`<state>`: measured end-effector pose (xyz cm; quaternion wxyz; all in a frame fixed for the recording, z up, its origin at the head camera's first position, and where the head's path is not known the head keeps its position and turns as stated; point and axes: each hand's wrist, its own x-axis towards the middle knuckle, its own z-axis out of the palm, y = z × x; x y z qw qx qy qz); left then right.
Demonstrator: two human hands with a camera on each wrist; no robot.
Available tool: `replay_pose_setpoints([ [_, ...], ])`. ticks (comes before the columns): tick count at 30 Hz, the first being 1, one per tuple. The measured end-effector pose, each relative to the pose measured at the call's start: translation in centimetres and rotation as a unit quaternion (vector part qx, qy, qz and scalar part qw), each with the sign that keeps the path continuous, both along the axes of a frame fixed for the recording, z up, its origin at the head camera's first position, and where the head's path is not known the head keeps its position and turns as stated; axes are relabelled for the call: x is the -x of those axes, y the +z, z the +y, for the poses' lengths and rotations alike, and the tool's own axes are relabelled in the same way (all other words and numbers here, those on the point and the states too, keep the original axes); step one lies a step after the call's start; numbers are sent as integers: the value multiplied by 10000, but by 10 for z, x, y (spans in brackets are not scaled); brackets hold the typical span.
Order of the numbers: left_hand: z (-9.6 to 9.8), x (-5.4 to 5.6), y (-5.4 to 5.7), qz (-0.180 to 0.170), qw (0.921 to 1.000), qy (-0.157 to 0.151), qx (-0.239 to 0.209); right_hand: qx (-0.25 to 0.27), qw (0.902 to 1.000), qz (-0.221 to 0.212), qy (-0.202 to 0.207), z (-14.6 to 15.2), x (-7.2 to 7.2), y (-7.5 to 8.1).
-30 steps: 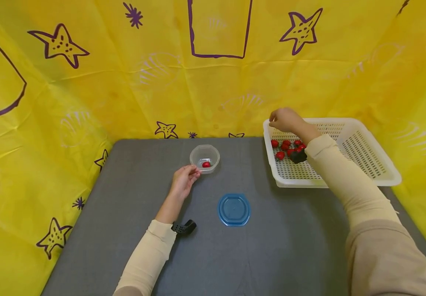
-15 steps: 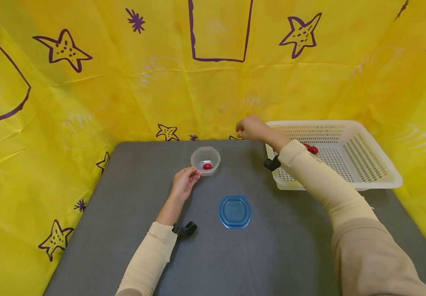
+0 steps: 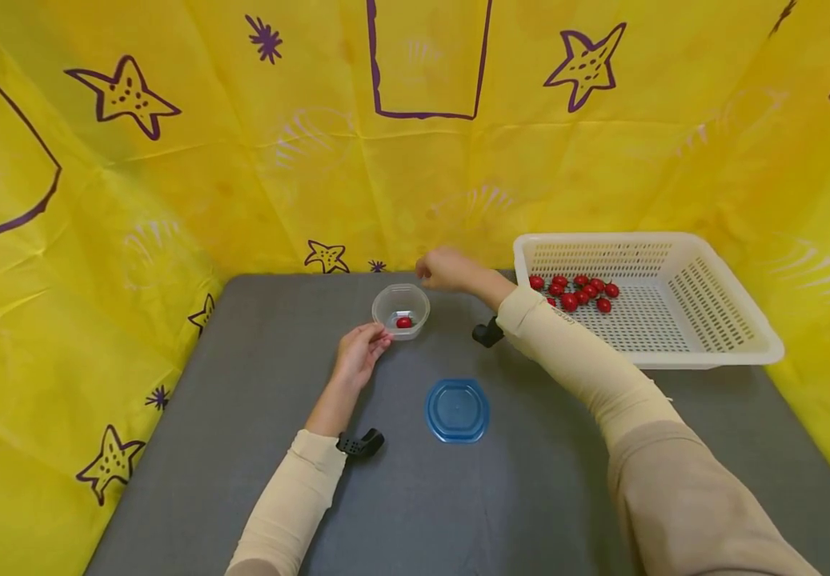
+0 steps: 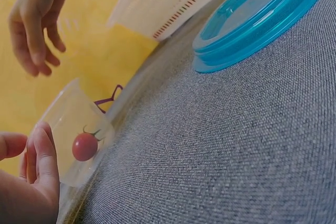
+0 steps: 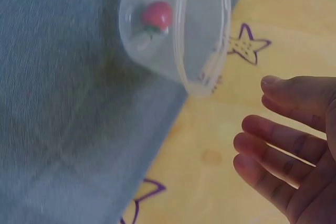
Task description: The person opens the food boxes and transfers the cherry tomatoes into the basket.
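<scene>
My left hand (image 3: 360,352) holds the near-left rim of a clear plastic bowl (image 3: 388,302) between thumb and fingers. Inside the bowl lies one red cherry tomato (image 3: 403,322), its green stem showing in the left wrist view. My right hand (image 3: 451,270) hovers just right of the bowl and behind it, not touching it. Loosely bent fingers (image 5: 262,153) appear in the right wrist view, and nothing is seen between them. A blue lid (image 3: 457,410) lies flat in front of the bowl.
At the right stands a white slotted basket (image 3: 742,344) with several cherry tomatoes (image 3: 569,302) gathered at its left end. A grey cloth (image 3: 256,448) covers the table. Behind it hangs a yellow curtain (image 3: 415,176) with starfish drawings.
My right hand has moved left from above the basket to beside the bowl, uncovering the tomatoes in the basket. My left hand, the bowl and the lid have stayed put.
</scene>
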<state>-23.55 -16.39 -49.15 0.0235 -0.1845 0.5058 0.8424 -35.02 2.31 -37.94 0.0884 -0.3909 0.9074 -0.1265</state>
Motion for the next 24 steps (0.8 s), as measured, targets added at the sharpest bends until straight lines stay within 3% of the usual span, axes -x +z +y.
replay_pose_setpoints([
  [12,1,-3,0,-20,9999,67,137,-23,9993,-291,227,-34,-15,-25],
  [24,2,-2,0,-80,9998,118,147,-240,9981,-574,-24,-49,-22,-41],
])
